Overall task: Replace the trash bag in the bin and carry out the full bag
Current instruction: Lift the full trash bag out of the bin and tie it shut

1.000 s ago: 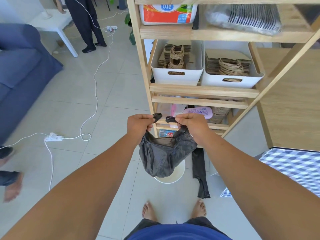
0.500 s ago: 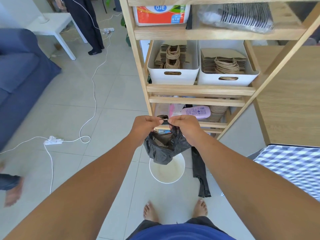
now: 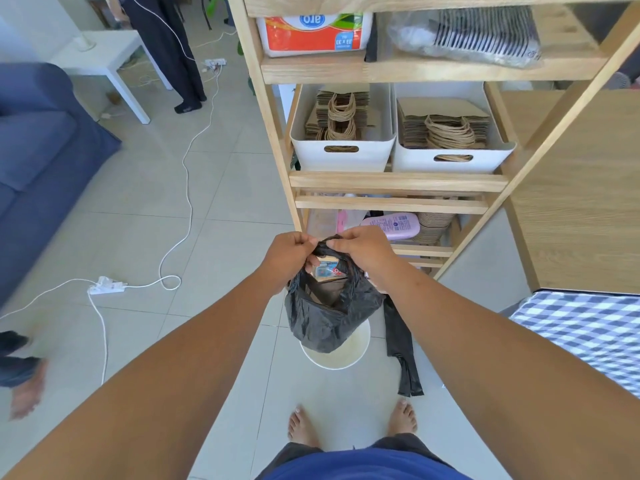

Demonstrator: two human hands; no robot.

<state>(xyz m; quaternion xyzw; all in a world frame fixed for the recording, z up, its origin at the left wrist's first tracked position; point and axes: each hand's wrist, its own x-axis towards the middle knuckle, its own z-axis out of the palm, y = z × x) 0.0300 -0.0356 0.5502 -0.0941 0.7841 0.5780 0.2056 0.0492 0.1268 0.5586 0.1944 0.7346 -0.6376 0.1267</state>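
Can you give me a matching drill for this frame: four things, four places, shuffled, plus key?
Things:
1. full black bag
2. white bin
3. spare black bag
4. pink bottle

Places:
A. lying flat on the floor tiles, to the right of the bin
B. on the lowest shelf of the wooden rack
C. held up by its handles in the left hand and right hand
D. standing on the floor under the held bag, no liner in it

Pairs: 1-C, 2-D, 3-A, 4-B
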